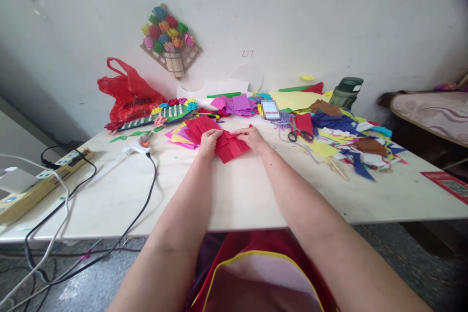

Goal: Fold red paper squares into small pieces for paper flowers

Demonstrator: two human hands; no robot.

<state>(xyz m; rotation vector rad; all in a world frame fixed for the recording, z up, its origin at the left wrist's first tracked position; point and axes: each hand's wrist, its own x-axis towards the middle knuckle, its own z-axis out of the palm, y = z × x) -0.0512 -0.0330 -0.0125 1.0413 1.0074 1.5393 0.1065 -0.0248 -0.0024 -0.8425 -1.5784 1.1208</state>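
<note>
Between my hands is a creased red paper sheet (229, 150), held just above the white table. My left hand (209, 141) pinches its left side, fingers closed. At its upper right, my right hand (252, 138) has thumb and fingers pressed together on the paper. Just behind my left hand lies a stack of coloured paper sheets (179, 136), pink, yellow and red. Scissors (300, 129) with dark handles rest to the right of my right hand, on red paper.
A white glue gun (137, 147) with a black cord lies left, near a power strip (54, 175). A red plastic bag (127, 90) stands at the back left. Paper scraps (365, 148) heap up on the right, before a green bottle (346, 92). Purple paper (236, 105) lies behind.
</note>
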